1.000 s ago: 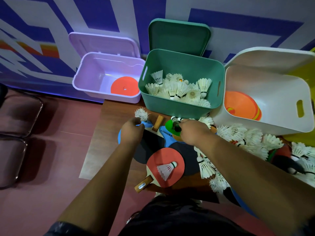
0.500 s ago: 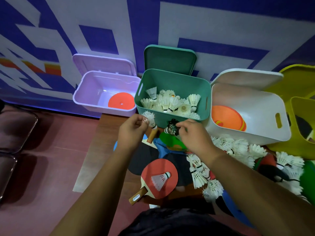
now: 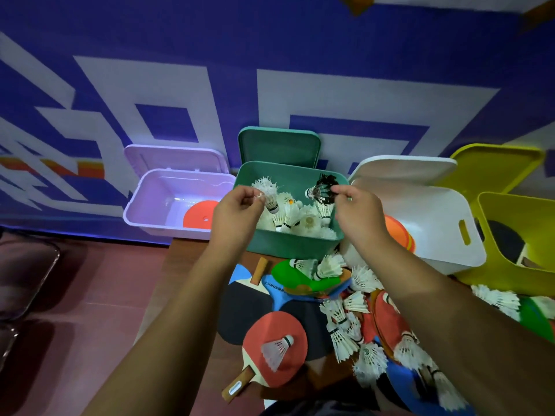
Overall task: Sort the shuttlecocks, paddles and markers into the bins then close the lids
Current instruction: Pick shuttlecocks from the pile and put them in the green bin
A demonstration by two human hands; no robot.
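Observation:
Over the green bin (image 3: 292,246), my left hand (image 3: 240,210) pinches a white shuttlecock (image 3: 267,193) by its feathers. My right hand (image 3: 357,211) pinches a black shuttlecock (image 3: 322,189) above the same bin. Several white shuttlecocks (image 3: 295,219) lie inside the green bin. On the table below sit a red paddle (image 3: 274,345) with a shuttlecock (image 3: 276,349) on it, black paddles (image 3: 243,304), green and blue markers (image 3: 288,274), and a pile of loose shuttlecocks (image 3: 348,328).
A lilac bin (image 3: 156,202) at the left holds an orange marker (image 3: 199,213). At the right, a white bin (image 3: 432,223) holds orange markers (image 3: 399,232), and a yellow bin (image 3: 516,235) holds a paddle. All lids stand open. Dark chairs (image 3: 24,274) are at the far left.
Both hands have risen from the table pile to above the green bin, the left carrying a white shuttlecock, the right a black one. The camera has tilted upward.

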